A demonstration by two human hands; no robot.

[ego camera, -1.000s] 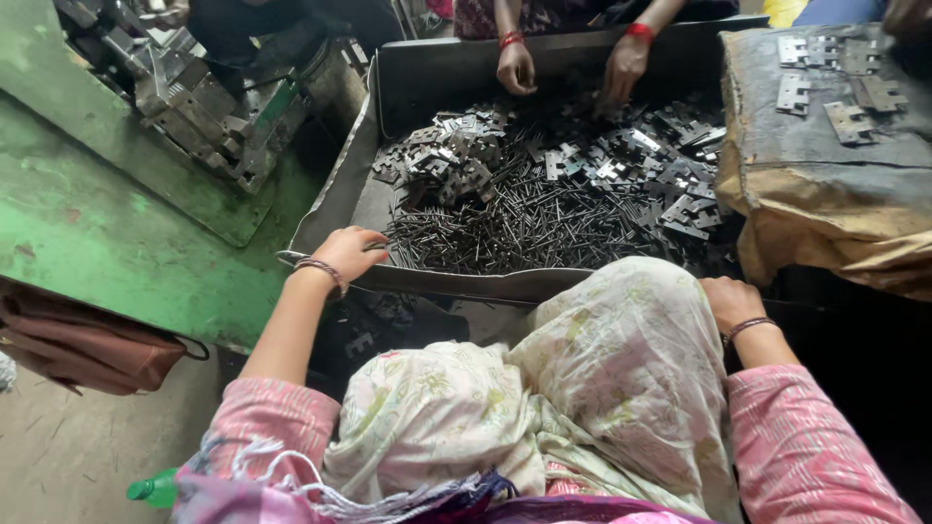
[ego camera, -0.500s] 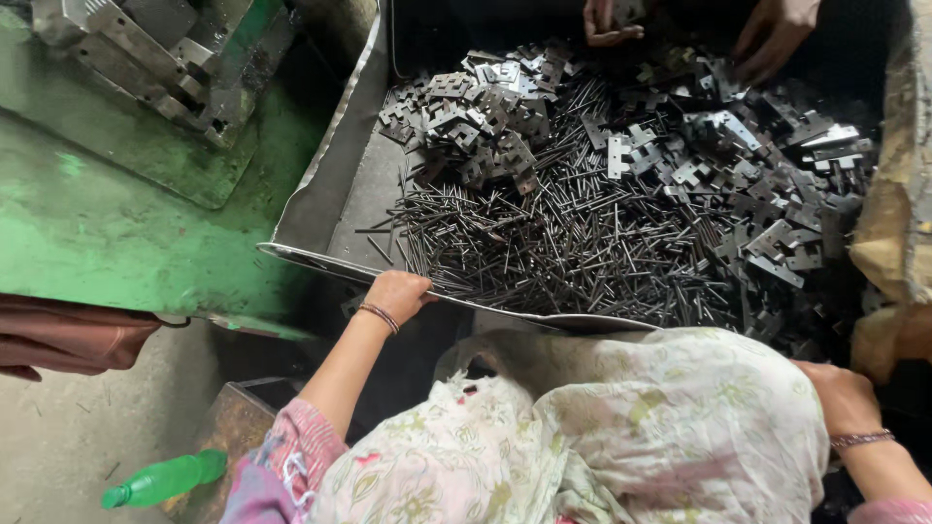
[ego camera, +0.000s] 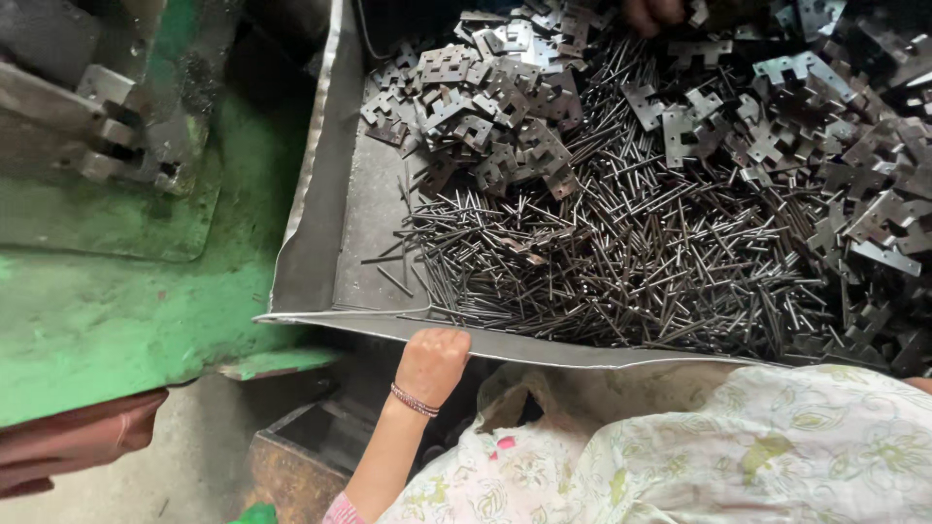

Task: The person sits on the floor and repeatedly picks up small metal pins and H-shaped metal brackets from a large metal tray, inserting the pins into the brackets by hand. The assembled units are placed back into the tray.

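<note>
My left hand (ego camera: 430, 361), with a thin bracelet on the wrist, curls its fingers over the near rim of a large grey metal tray (ego camera: 316, 213). The tray holds a heap of thin dark metal pins (ego camera: 631, 262) and piles of flat notched hinge plates (ego camera: 485, 107), with more plates along the right side (ego camera: 854, 184). My right hand is out of sight past the right edge. A pale floral cloth (ego camera: 738, 456) covers my lap below the tray.
Another person's hand (ego camera: 650, 12) reaches into the tray at its far edge. A green-painted machine bed (ego camera: 116, 320) with grey metal fixtures (ego camera: 107, 126) lies to the left. A rusty box (ego camera: 291, 466) and a reddish-brown cloth (ego camera: 68, 451) sit low on the floor.
The view has moved in closer over the tray. My left hand stays on the near rim. My right hand has dropped out of view, as has most of the other person's hands.
</note>
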